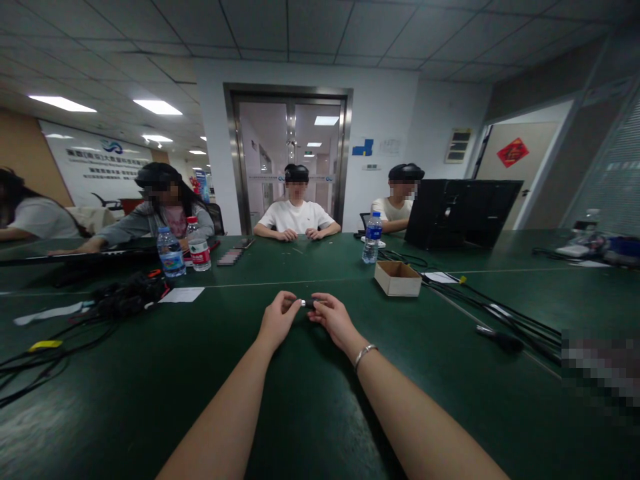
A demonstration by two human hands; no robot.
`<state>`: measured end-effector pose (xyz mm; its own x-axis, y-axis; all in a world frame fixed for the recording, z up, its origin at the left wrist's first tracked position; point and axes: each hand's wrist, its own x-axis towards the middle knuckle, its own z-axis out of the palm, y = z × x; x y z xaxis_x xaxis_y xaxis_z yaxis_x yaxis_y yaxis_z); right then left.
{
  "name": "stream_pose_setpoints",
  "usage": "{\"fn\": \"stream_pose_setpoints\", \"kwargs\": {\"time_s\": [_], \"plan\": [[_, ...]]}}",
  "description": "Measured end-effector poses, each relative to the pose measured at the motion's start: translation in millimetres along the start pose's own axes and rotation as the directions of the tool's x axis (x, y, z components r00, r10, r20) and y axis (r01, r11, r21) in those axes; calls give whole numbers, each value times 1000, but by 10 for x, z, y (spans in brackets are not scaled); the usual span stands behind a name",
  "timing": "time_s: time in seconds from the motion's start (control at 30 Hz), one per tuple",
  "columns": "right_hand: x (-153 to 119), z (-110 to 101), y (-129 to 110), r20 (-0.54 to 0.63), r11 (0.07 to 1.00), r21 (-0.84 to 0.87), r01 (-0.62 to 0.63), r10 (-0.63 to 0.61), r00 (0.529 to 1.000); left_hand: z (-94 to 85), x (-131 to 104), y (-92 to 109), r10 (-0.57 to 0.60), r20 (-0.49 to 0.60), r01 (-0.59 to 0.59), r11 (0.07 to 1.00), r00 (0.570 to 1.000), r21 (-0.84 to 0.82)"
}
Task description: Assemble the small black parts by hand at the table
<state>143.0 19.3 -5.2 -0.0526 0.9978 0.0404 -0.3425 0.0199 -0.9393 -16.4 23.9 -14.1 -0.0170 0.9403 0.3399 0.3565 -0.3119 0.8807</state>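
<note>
A small black stick with a silver part spans the gap between my two hands, low over the green table. On its left end, the thumb and fingers of my left hand are closed in a pinch. My right hand, below a silver bracelet, grips the dark right end. Its exact kind is too small to make out, and the fingertips hide both ends.
An open cardboard box and a water bottle stand ahead to the right. Black cables and a black brush-like object lie at right. Two bottles and a dark cable bundle are at left. Several people sit around the table.
</note>
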Motion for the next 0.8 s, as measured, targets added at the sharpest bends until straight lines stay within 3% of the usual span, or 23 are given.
{"fn": "stream_pose_setpoints", "kwargs": {"time_s": [0.2, 0.63, 0.8], "plan": [[1, 7, 10, 9, 1000, -5, 1, -1, 1000, 7, 60, -66, 37, 96, -25, 992, 995, -120], [17, -2, 25, 58, 999, -53, 13, -10, 998, -42, -31, 123, -86, 2, 84, 975, 996, 204], [34, -14, 48, 42, 998, -49, 25, -23, 999, -12, -20, 81, -125, 25, 119, 982, 992, 149]]}}
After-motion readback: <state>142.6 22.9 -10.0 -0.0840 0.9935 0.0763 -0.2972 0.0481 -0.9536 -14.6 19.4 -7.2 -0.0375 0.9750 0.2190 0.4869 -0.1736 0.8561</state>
